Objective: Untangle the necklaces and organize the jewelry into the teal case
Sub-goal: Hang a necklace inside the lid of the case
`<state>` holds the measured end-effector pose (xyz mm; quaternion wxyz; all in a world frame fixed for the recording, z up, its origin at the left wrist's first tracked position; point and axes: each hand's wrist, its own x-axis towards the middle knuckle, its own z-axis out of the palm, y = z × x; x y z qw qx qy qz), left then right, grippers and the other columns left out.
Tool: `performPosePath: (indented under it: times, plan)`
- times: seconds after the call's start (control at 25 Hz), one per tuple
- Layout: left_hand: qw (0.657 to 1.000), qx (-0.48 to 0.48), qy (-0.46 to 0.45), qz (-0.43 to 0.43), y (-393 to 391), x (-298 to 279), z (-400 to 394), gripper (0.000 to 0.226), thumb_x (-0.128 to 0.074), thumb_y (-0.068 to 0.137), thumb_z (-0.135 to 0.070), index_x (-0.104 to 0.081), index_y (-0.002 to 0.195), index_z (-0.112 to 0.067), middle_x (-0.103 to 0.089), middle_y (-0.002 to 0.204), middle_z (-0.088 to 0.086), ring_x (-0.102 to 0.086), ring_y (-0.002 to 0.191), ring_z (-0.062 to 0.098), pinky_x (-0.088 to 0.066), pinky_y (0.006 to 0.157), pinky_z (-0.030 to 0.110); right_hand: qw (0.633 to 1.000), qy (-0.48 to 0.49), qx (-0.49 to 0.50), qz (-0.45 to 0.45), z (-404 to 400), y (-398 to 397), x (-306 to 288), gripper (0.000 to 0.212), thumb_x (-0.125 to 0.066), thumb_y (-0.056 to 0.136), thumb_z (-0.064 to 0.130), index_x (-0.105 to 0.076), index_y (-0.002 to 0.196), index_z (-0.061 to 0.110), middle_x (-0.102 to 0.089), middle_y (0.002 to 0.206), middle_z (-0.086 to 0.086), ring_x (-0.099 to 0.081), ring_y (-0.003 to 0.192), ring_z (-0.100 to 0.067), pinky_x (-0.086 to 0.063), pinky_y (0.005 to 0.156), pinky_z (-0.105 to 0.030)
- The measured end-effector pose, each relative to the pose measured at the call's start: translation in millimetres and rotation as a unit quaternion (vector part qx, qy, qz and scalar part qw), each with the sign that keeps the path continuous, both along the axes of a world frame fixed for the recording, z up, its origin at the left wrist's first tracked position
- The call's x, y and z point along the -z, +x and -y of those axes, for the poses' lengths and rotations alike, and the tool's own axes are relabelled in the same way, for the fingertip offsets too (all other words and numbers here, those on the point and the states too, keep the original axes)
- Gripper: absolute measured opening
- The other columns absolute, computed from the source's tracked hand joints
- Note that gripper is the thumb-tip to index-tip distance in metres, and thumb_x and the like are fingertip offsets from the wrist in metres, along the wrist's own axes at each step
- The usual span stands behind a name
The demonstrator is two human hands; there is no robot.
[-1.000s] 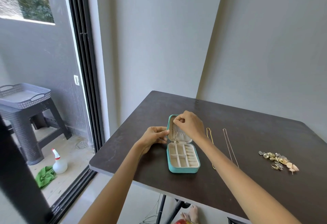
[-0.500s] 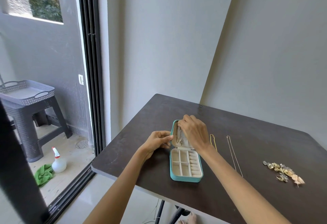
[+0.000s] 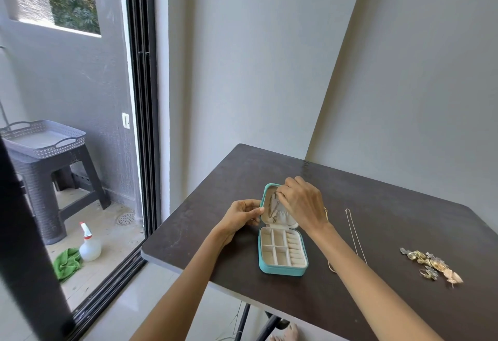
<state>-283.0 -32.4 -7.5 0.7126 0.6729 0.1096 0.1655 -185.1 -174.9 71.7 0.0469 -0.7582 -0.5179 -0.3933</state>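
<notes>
**Hanging a necklace in the little blue-green box**

A big dark table [image 3: 377, 232] holds the teal case [image 3: 281, 253], which sits open near the front edge. The left hand [image 3: 242, 216] grips the side of the lid to keep it up. The right hand [image 3: 299, 201] pinches the top of a necklace [image 3: 272, 207] that hangs inside the lid. Two more chains [image 3: 355, 235] lie just right of the case. A small pile of earrings [image 3: 431, 264] waits farther right.

The thin chain could slip off and knot up again if the lid wobbles. The right arm could also brush the loose chains. I see no words to read.
</notes>
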Motion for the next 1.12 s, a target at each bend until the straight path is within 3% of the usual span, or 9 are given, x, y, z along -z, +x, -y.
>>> performPosePath:
  times: [0.2,0.44,0.64,0.88,1.12]
  plan:
    - [1.0,-0.001,0.004,0.001,-3,-1,1,0.017,-0.063,0.089,-0.021,-0.069,0.104,-0.017,-0.073,0.098,0.007,-0.062,0.075,0.016,-0.058,0.072,0.028,0.999,0.036,-0.015,-0.035,4,-1,2,0.011,-0.079,0.073,0.018,-0.07,0.068,0.017,-0.061,0.065,0.002,-0.054,0.057,-0.015,-0.045,0.043,-0.026]
    - [1.0,0.007,0.026,-0.009,-2,-2,2,0.018,-0.062,0.089,-0.02,-0.069,0.105,-0.016,-0.072,0.094,0.003,-0.062,0.073,0.012,-0.058,0.072,0.026,0.998,-0.019,-0.005,0.051,1,1,1,0.019,-0.083,0.067,0.015,-0.066,0.063,0.021,-0.054,0.06,0.004,-0.049,0.056,-0.015,-0.037,0.045,-0.025]
    - [0.999,0.013,0.029,0.0,-3,-1,1,0.018,-0.061,0.09,-0.021,-0.069,0.105,-0.016,-0.071,0.091,0.003,-0.061,0.07,0.01,-0.057,0.071,0.026,0.994,-0.052,-0.035,0.091,-1,9,-5,0.015,-0.083,0.067,0.018,-0.069,0.07,0.022,-0.054,0.064,0.003,-0.049,0.057,-0.015,-0.039,0.046,-0.025]
    - [1.0,0.015,0.022,0.006,-1,3,-1,0.017,-0.062,0.089,-0.019,-0.069,0.104,-0.016,-0.073,0.09,0.003,-0.061,0.071,0.012,-0.057,0.071,0.026,0.997,-0.01,-0.047,0.054,-5,10,-3,0.021,-0.08,0.072,0.017,-0.059,0.071,0.018,-0.054,0.065,0.003,-0.049,0.057,-0.015,-0.042,0.046,-0.025]
    - [1.0,0.01,0.006,0.002,-1,2,-2,0.017,-0.062,0.089,-0.019,-0.069,0.104,-0.015,-0.073,0.086,0.003,-0.062,0.069,0.01,-0.056,0.069,0.023,0.997,-0.025,-0.069,0.018,-8,12,-6,0.017,-0.084,0.068,0.016,-0.067,0.071,0.018,-0.057,0.068,0.003,-0.052,0.06,-0.015,-0.042,0.047,-0.025]
